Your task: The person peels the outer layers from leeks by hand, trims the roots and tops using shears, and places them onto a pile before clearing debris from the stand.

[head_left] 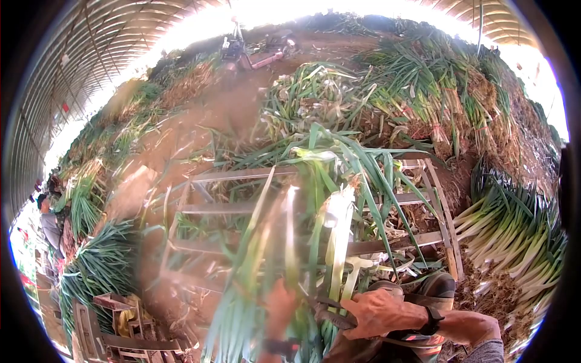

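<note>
My left hand point(279, 310) is a blur among the green onions point(336, 230); I cannot tell its grip. My right hand point(376, 313) squeezes a dark thing point(330, 316). A wooden rack point(387, 245) sits close ahead.

- Arched, ribbed tunnel roof point(78, 54) spans the upper left of the frame.
- Bare brown dirt floor point(224, 103) runs up the middle.
- Glaring daylight point(272, 12) floods the far opening at top.

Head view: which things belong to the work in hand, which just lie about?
In hand: left hand, right hand gripping a dark object, green onion bunch, wooden rack.
Lying about: peeled onion pile at right, tied bundles behind, crate lower left.
</note>
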The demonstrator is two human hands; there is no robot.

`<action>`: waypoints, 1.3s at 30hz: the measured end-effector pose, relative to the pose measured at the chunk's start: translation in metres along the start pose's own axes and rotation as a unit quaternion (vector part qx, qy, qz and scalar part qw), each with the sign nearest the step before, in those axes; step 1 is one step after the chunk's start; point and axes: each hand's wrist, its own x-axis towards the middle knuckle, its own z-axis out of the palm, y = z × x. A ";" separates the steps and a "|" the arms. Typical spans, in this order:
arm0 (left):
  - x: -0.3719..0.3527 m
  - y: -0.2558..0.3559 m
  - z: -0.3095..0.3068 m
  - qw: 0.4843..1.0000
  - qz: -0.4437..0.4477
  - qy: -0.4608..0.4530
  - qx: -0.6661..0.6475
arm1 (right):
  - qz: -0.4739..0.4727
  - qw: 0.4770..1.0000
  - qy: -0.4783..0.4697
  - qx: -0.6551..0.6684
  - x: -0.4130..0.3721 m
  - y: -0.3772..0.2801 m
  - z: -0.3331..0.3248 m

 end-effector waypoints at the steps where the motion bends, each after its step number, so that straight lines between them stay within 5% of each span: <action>1: -0.001 0.003 -0.002 1.000 0.020 0.009 0.008 | -0.010 1.000 0.009 0.001 -0.001 -0.002 0.001; 8: 0.017 0.026 -0.034 0.993 0.012 -0.010 0.114 | 0.013 0.999 -0.044 -0.026 0.014 0.010 0.011; 11: 0.031 0.034 -0.063 0.985 0.142 0.021 0.101 | 0.033 0.998 -0.046 -0.028 0.032 0.014 0.013; 16: 0.067 0.028 -0.110 0.996 0.046 -0.072 0.023 | 0.085 0.996 -0.027 -0.020 0.061 0.010 -0.004; 17: 0.065 0.087 -0.141 0.987 -0.081 -0.121 -0.069 | 0.065 0.997 0.019 -0.022 0.066 0.016 -0.001; 21: 0.088 0.095 -0.160 0.970 -0.100 -0.109 -0.193 | 0.085 0.996 0.022 -0.015 0.087 0.010 -0.021; 24: 0.116 0.072 -0.161 0.982 -0.003 -0.089 -0.164 | 0.089 0.995 0.046 -0.012 0.100 0.014 -0.027; 28: 0.136 0.116 -0.213 0.971 0.085 -0.094 0.201 | 0.106 0.992 0.058 -0.033 0.121 0.034 -0.019; 30: 0.154 0.084 -0.242 0.876 0.220 0.090 0.420 | 0.123 0.991 0.061 -0.010 0.120 0.028 -0.035; 32: 0.156 0.094 -0.271 0.738 0.228 0.265 0.577 | 0.130 0.990 0.060 0.008 0.110 0.014 -0.047; 33: 0.152 0.098 -0.276 0.793 0.139 0.251 0.538 | 0.134 0.989 0.061 0.010 0.106 0.011 -0.049; 35: 0.151 0.053 -0.267 0.796 0.110 0.194 0.562 | 0.117 0.991 0.062 0.035 0.099 0.009 -0.041; 38: 0.119 -0.014 -0.207 0.923 0.083 0.036 0.375 | 0.100 0.992 0.019 0.080 0.088 0.002 -0.031; 39: 0.104 -0.059 -0.168 0.942 0.133 0.044 0.304 | 0.095 0.991 -0.006 0.093 0.086 0.000 -0.027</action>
